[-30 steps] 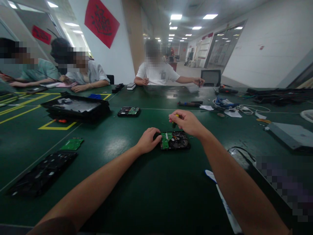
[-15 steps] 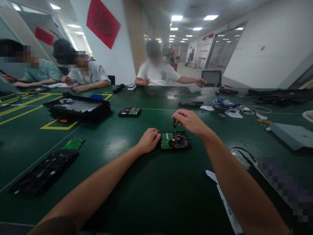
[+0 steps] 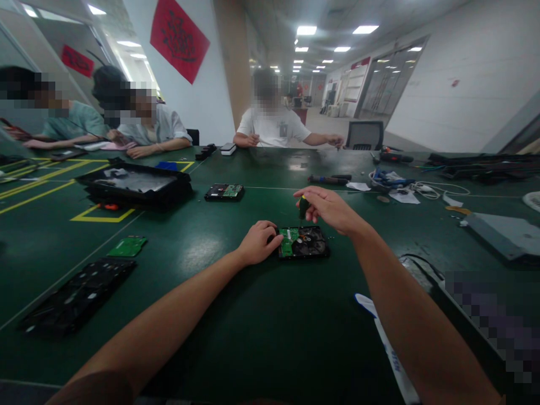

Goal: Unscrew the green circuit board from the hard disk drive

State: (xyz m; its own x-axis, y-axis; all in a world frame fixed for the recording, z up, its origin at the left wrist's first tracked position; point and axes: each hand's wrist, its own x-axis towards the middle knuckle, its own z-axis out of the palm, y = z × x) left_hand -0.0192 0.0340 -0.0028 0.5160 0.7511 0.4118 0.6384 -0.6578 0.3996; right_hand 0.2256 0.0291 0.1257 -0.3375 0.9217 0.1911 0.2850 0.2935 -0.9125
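Observation:
A hard drive (image 3: 313, 243) lies flat on the green table, its green circuit board (image 3: 288, 241) facing up on the left part. My left hand (image 3: 259, 243) grips the drive's left end, the thumb resting over its edge by the board. My right hand (image 3: 327, 209) is above the drive, fingers around the dark handle of a screwdriver (image 3: 302, 207) with a yellow mark on top. The screwdriver stands upright, its thin shaft pointing down at the drive's upper edge near the board. Tiny screws (image 3: 331, 237) lie just right of the drive.
Another hard drive (image 3: 224, 192) lies farther back, near a black tray (image 3: 135, 183). At left are a loose green circuit board (image 3: 127, 246) and a black drive housing (image 3: 78, 295). Cables (image 3: 392, 180) and a grey metal case (image 3: 504, 233) are at right. Co-workers sit across the table.
My right hand's fingers have loosened and shifted on the screwdriver handle, showing more of it. My left thumb has moved right onto the drive's edge. The co-worker opposite has drawn one hand inward slightly.

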